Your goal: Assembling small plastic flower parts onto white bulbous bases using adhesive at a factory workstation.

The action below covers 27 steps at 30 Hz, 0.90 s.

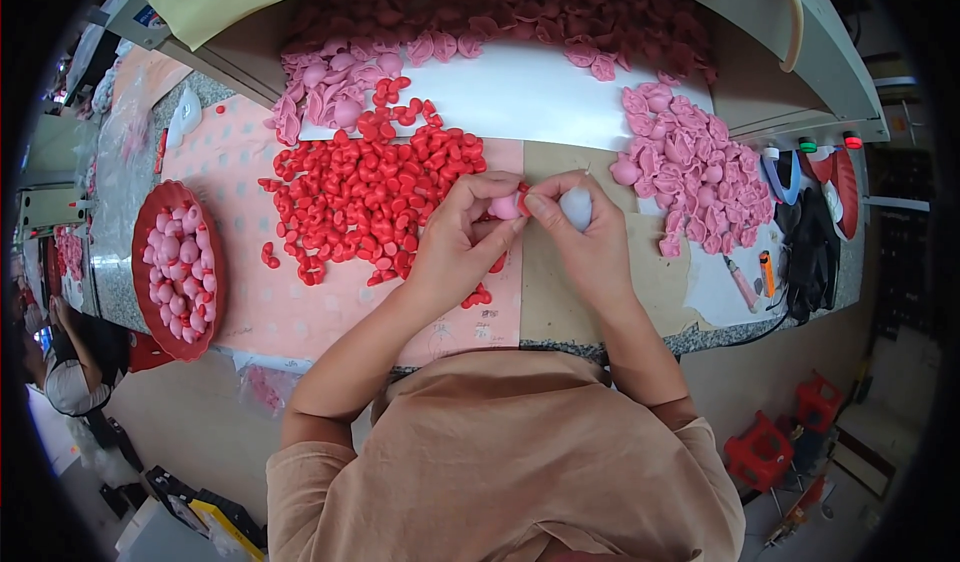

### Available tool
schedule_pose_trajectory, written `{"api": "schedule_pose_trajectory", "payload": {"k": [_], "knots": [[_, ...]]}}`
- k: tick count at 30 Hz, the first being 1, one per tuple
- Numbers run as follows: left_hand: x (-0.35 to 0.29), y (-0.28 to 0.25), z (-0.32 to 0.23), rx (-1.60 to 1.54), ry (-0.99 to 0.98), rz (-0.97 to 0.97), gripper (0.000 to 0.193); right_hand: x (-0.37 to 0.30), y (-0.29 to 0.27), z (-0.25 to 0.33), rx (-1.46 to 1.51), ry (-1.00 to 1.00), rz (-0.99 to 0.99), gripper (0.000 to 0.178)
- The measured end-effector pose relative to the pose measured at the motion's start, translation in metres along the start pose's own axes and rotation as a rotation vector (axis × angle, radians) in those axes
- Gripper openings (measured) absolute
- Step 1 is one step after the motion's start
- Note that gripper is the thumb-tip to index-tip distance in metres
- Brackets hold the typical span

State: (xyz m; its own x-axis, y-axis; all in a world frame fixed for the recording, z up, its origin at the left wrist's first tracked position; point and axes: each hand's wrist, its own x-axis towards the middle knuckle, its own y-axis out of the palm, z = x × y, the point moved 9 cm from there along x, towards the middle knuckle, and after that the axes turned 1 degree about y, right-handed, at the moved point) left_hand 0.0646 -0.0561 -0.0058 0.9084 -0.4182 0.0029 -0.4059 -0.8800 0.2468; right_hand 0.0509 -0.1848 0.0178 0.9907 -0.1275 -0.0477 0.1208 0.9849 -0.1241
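My left hand (450,252) pinches a small pink rounded piece (506,207) between thumb and fingers, above the middle of the table. A small red piece (523,200) sits against it, at the thumb and fingertips of my right hand (595,267). Tucked in the same right hand is a pale bluish squeeze bottle (576,209) with a thin needle tip pointing away from me. Just left of my hands spreads a heap of glossy red pieces (370,197). Fingers partly cover the spot where the pink and red pieces meet.
A red scalloped basket (143,292) of pink-and-red pieces stands at the left. Pink ruffled pieces (700,167) lie at the right, with more under the shelf (840,82). A pink-handled tool (741,282) and an orange cutter (767,274) are nearby. Another person (70,367) sits far left.
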Motion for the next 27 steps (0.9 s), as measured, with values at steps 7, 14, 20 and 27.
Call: {"api": "schedule_pose_trajectory", "payload": {"k": [7, 14, 20, 27], "knots": [[0.0, -0.006, -0.003, 0.057, 0.037, -0.062, 0.03, -0.001, 0.005, -0.003, -0.045, -0.005, 0.034, 0.01], [0.001, -0.009, -0.006, 0.1, 0.078, -0.079, 0.03, 0.004, -0.006, 0.008, -0.095, -0.065, -0.053, 0.01], [0.003, -0.009, -0.005, 0.015, 0.016, -0.079, 0.031, 0.006, -0.031, -0.004, 0.038, 0.076, -0.095, 0.01], [0.001, -0.004, -0.005, 0.046, 0.013, -0.052, 0.03, 0.004, 0.0, 0.005, -0.032, -0.054, 0.03, 0.01]]}}
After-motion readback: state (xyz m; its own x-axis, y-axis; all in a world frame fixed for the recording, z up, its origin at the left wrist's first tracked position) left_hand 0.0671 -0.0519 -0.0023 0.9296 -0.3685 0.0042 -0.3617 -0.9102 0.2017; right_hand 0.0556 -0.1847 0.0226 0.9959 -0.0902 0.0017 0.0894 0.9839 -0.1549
